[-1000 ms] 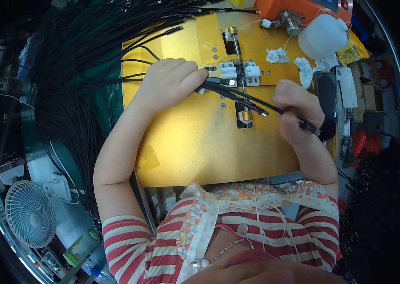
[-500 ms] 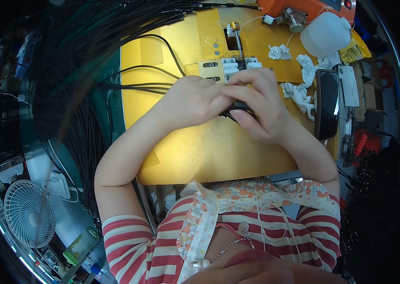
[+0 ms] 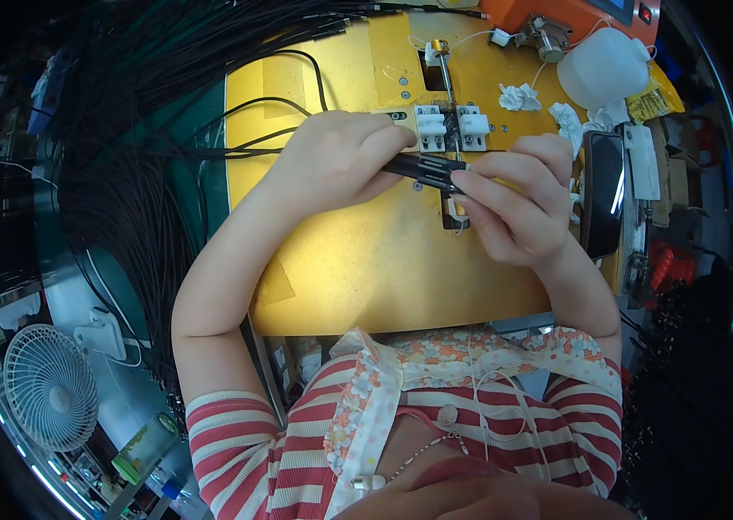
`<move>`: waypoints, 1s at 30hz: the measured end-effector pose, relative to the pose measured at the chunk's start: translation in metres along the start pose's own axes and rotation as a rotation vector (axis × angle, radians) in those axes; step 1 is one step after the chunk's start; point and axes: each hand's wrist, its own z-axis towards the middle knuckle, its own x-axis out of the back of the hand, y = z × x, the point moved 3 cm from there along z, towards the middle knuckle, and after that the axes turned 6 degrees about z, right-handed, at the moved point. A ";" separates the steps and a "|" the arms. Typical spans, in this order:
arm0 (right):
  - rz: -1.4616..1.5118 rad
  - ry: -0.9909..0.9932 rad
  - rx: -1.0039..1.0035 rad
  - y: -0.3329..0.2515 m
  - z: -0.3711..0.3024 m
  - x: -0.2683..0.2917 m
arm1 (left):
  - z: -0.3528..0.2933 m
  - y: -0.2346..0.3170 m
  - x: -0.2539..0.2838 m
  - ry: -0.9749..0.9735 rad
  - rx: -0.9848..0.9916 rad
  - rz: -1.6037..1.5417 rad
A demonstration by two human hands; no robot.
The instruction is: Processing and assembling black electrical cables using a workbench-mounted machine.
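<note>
My left hand is closed around several black cables, whose ends stick out to the right in a tight bundle. At the tips of that bundle, the thumb and fingers of my right hand pinch together. The far parts of the cables trail out to the left past my left wrist. Just beyond the bundle stand two white clamp blocks on the gold work plate, with a thin metal rod running away between them. My fingers hide part of the cable ends.
A large mass of black cables hangs along the left edge. An orange machine, a white plastic bottle and crumpled tissues lie at the back right. Beside my right arm is a dark phone-like slab. A white fan stands lower left.
My hands have drawn apart, the left one back and leftward, the right one to the right. The bundled cable ends and the white clamp blocks now show between and beyond them.
</note>
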 end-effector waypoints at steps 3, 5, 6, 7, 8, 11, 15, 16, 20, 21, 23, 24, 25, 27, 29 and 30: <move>0.235 0.073 -0.081 0.000 0.001 -0.008 | 0.004 0.004 -0.001 -0.033 -0.039 0.042; 0.270 0.034 -0.076 0.000 0.002 -0.019 | 0.006 0.014 -0.012 -0.041 -0.067 0.020; 0.312 -0.007 -0.069 0.001 0.001 -0.023 | 0.007 0.019 -0.018 -0.031 -0.092 0.034; 0.309 -0.007 -0.075 0.004 0.002 -0.021 | 0.008 0.024 -0.020 -0.021 -0.117 0.048; 0.343 -0.056 -0.136 0.011 0.003 -0.018 | 0.007 0.027 -0.019 -0.074 -0.064 0.032; 0.517 -0.031 -0.259 0.029 -0.001 -0.011 | 0.004 0.016 -0.021 -0.036 -0.159 0.026; 0.554 -0.079 -0.459 0.041 -0.005 -0.009 | 0.009 -0.020 -0.028 0.066 -0.223 0.133; 0.490 -0.104 -0.382 0.040 -0.005 -0.010 | 0.008 -0.021 -0.030 0.063 -0.223 0.132; 0.321 -0.142 -0.193 0.044 -0.009 -0.010 | 0.007 -0.022 -0.038 0.038 -0.216 0.078; 0.257 -0.143 -0.145 0.044 -0.009 -0.010 | 0.007 -0.022 -0.038 0.039 -0.213 0.058; 0.247 -0.132 -0.162 0.045 -0.009 -0.012 | 0.007 -0.021 -0.038 0.032 -0.191 0.063; 0.235 -0.121 -0.169 0.047 -0.009 -0.013 | 0.007 -0.021 -0.038 0.032 -0.169 0.075; 0.236 -0.122 -0.172 0.049 -0.009 -0.014 | 0.006 -0.020 -0.038 0.030 -0.168 0.072; 0.264 -0.137 -0.386 0.059 -0.011 -0.018 | 0.003 -0.018 -0.036 0.157 -0.126 0.090; 0.247 -0.152 -0.459 0.066 -0.014 -0.021 | 0.001 -0.018 -0.036 0.132 -0.125 0.085; 0.225 -0.162 -0.530 0.069 -0.016 -0.022 | 0.001 -0.018 -0.038 0.097 -0.119 0.107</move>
